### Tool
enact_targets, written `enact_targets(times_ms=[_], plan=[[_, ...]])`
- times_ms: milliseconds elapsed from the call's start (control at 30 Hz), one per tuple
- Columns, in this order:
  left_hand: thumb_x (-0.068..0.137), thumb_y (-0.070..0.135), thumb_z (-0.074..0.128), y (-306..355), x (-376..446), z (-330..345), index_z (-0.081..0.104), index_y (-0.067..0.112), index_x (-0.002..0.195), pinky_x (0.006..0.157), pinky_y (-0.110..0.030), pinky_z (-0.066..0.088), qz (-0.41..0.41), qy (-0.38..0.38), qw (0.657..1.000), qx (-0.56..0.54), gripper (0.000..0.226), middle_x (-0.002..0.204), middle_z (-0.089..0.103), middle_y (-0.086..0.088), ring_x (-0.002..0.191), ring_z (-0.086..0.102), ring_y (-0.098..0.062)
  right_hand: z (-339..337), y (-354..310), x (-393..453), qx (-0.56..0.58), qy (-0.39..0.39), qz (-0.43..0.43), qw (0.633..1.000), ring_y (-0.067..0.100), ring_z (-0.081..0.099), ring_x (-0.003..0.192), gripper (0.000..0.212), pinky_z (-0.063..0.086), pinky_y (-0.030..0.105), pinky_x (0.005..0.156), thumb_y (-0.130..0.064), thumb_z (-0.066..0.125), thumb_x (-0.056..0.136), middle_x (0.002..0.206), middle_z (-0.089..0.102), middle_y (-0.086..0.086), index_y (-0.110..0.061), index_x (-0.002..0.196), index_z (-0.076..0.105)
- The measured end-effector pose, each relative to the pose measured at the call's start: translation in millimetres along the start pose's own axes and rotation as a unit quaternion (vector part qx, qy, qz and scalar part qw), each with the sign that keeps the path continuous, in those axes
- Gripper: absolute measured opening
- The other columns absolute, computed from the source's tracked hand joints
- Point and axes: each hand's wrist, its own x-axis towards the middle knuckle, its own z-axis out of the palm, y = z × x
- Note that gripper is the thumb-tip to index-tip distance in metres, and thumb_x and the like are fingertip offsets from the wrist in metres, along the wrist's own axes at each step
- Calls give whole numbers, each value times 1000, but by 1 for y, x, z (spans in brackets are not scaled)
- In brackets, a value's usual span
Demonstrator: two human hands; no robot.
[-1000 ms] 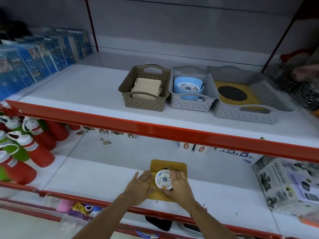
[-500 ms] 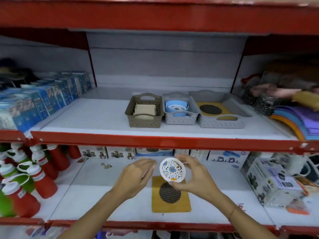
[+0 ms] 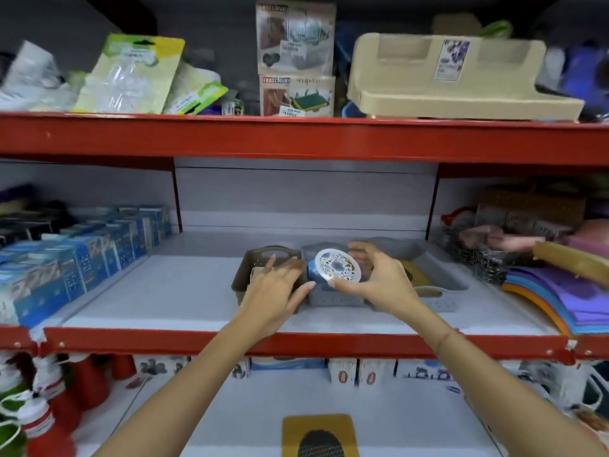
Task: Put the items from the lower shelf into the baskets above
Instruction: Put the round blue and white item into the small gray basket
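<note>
My right hand grips a round white patterned disc and holds it tilted over the middle grey basket, right above a blue item inside it. My left hand hovers with fingers spread in front of the brown basket on the left. A larger grey basket stands to the right with a yellow mat partly visible in it. On the lower shelf lies a yellow mat with a dark mesh oval.
Blue boxes line the left of the middle shelf; coloured foam sheets and dark scrubbers sit at the right. Red and green bottles stand on the lower left. Red shelf rails cross the view; packaged goods fill the top shelf.
My right hand has carried the patterned disc up from the lower shelf to over the middle basket. My left hand rose alongside it. The camera has tilted upward.
</note>
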Motion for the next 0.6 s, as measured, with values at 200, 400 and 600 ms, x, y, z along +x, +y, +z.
enact_targets(times_ms=[200,400,600], plan=[[92,55,38,6,27,11,54,17,115,92,-36,42,-67,-177,982,3,47,119,63,-12,118,52,-29,21,35,59,-88,-68,63,992,23,60,112,79,50,36,95,-51,81,59,118,67,1,-30,128,49],[94,54,37,5,34,12,60,18,110,74,-33,39,-30,-170,984,54,46,101,66,-12,97,59,-27,37,47,81,-115,-127,52,984,24,60,112,42,43,26,90,-42,75,74,122,66,7,-17,108,69],[94,53,37,-2,34,8,62,22,113,79,-35,43,-18,-156,987,45,44,96,67,-10,92,60,-24,47,45,87,-124,-154,25,980,24,67,95,25,54,33,84,-32,67,82,104,74,9,-12,93,77]])
